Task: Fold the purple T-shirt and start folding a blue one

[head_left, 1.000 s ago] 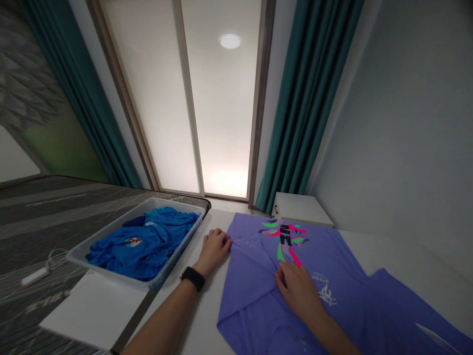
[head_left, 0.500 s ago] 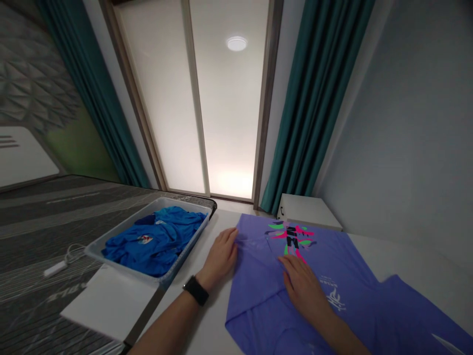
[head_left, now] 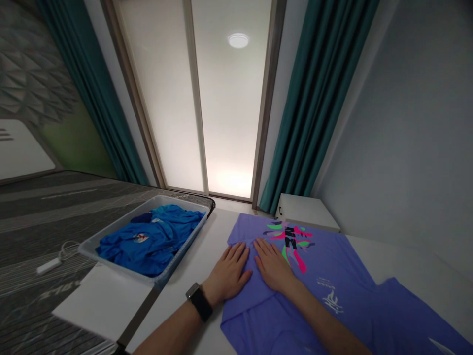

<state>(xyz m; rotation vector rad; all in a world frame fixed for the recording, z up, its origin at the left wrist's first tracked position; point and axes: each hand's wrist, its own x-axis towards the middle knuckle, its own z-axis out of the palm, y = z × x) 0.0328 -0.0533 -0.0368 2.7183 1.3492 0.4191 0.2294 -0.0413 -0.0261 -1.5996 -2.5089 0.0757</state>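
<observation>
A purple T-shirt [head_left: 332, 261] with a pink, green and black print and a white logo lies spread on the white table, its left side folded inward. My left hand [head_left: 231, 271], with a black watch [head_left: 199, 301] on the wrist, rests flat on the folded part near the shirt's left edge. Just to its right, my right hand [head_left: 274, 265] lies flat on the same fold, beside the colourful print. Both hands have their fingers stretched out and hold nothing.
To the left, a clear plastic bin [head_left: 121, 268] holds crumpled blue clothes [head_left: 148, 241]. A white board [head_left: 99, 301] and a white power strip [head_left: 49, 266] lie near it on a dark patterned surface. A white cabinet [head_left: 306, 212] stands beyond the table [head_left: 195, 261], before teal curtains [head_left: 314, 113].
My left hand has moved nearer, from the shirt's edge onto the fold. My right hand has shifted left and away from me, off the print, so both hands now lie side by side.
</observation>
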